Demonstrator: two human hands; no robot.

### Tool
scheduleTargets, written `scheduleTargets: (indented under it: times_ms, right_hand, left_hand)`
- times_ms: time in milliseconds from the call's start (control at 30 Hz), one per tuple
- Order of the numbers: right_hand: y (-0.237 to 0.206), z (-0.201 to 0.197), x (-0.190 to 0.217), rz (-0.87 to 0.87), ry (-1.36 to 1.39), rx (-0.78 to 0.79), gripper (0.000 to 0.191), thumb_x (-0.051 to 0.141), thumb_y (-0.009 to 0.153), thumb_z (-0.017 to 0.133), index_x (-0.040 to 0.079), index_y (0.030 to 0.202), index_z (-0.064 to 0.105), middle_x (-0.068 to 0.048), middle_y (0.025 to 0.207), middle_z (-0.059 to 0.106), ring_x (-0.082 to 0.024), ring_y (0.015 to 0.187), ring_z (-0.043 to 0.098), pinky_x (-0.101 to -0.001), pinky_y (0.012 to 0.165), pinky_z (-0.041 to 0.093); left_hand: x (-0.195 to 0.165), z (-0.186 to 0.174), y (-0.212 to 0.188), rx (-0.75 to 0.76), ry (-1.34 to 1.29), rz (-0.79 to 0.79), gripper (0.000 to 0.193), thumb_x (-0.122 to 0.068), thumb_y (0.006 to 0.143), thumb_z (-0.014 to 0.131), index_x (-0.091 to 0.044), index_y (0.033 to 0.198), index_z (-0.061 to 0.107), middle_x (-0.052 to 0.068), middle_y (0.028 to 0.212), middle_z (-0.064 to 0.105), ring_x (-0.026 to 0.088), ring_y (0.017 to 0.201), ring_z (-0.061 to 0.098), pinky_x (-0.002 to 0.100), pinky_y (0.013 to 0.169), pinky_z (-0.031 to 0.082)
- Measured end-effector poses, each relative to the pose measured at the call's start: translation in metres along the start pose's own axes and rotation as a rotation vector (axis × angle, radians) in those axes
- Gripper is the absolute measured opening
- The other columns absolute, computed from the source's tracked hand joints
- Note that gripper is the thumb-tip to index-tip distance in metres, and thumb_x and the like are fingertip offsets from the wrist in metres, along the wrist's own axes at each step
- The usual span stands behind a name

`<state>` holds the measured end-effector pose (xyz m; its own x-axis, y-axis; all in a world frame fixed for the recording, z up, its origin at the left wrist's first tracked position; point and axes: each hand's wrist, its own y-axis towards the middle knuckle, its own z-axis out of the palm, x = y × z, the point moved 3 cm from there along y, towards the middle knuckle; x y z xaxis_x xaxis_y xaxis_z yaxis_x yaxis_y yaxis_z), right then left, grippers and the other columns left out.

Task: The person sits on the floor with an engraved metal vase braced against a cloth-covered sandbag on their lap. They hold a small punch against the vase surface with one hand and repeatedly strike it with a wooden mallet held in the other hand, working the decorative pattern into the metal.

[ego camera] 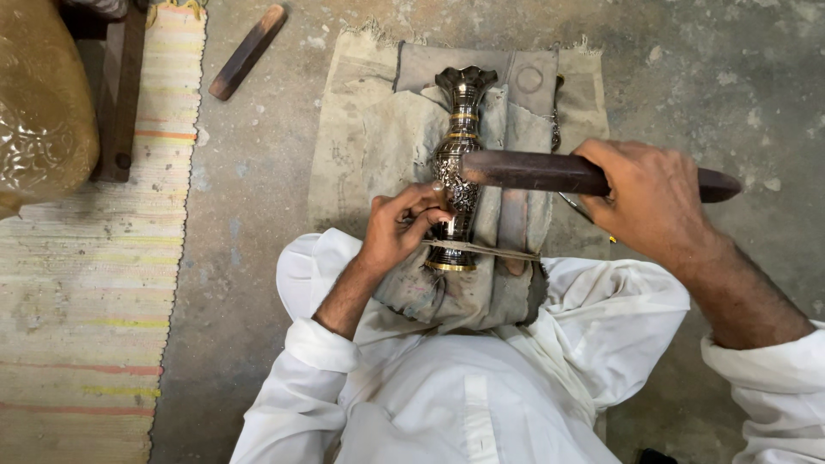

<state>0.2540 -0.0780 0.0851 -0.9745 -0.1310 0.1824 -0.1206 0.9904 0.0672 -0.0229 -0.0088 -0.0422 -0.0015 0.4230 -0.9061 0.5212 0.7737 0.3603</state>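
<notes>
At the centre of the frame an engraved metal vase (461, 163) is laid on a worn grey cloth (369, 129) over the lap. A small tool, mostly hidden, is pinched against its body by the left hand (397, 225). A dark wooden bar (537, 172), gripped by the right hand (646, 199), crosses above the vase. Another wooden stick (247, 51) is seen on the concrete floor (249, 215) at upper left, beside a striped rug (86, 301).

Place: floor-level metal craft workshop.
Floor: bare, stained concrete (249, 215).
Work surface: worn cloth (369, 146) spread on the floor (frayed edges).
Workpiece: engraved metal vase (461, 142) lying on the cloth.
Tools: wooden bar (533, 170); second bar (247, 51) lying aside.
Seating: striped mat (86, 283).
</notes>
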Motion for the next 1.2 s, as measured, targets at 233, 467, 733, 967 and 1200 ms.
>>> scheduleTargets:
  times_ms: [233,467,733,967,1200]
  right_hand:
    - [0.022,-0.015,0.014,-0.201,-0.218,-0.173,0.035,0.011,0.089,0.078,0.007,0.122,0.067,-0.011,0.098,0.073,-0.024,0.082,0.072,-0.0409,0.078,0.059]
    - [0.045,-0.03,0.029,-0.175,-0.405,0.058,0.028,0.016,0.085,0.076,0.012,0.112,0.069,-0.007,0.085,0.073,-0.022,0.073,0.073,-0.0392,0.068,0.059]
    - [0.044,-0.038,0.044,-0.282,-0.453,-0.029,0.033,0.013,0.075,0.077,0.012,0.107,0.067,-0.008,0.088,0.072,-0.027,0.082,0.075,-0.0399,0.067,0.059]
    - [0.042,-0.043,0.048,-0.282,-0.341,-0.095,0.036,0.014,0.075,0.078,0.01,0.108,0.065,-0.008,0.09,0.072,-0.028,0.083,0.074,-0.0423,0.072,0.058]
    - [0.042,-0.036,0.037,-0.187,-0.232,-0.033,0.026,0.009,0.085,0.073,0.008,0.11,0.065,-0.008,0.088,0.07,-0.023,0.073,0.071,-0.0392,0.066,0.057]
  left_hand:
    - [-0.005,0.003,0.002,-0.088,0.075,-0.048,0.033,-0.008,0.093,0.079,-0.004,0.124,0.066,0.005,0.085,0.08,0.013,0.077,0.079,0.028,0.069,0.061]
    - [-0.005,0.004,0.002,-0.109,0.1,-0.037,0.035,-0.007,0.091,0.081,-0.004,0.122,0.067,0.006,0.082,0.079,0.012,0.074,0.077,0.027,0.066,0.058]
    - [0.0,0.003,0.0,-0.061,0.071,0.002,0.032,-0.003,0.093,0.078,-0.006,0.124,0.067,0.004,0.087,0.081,0.011,0.075,0.078,0.027,0.068,0.059]
    - [0.001,0.004,-0.001,-0.037,0.029,0.009,0.031,-0.001,0.095,0.074,-0.005,0.125,0.066,0.004,0.092,0.081,0.012,0.083,0.079,0.026,0.073,0.06]
    - [0.003,0.003,0.001,-0.025,0.024,0.014,0.035,0.002,0.094,0.073,-0.004,0.127,0.064,0.005,0.092,0.081,0.013,0.083,0.08,0.026,0.071,0.062]
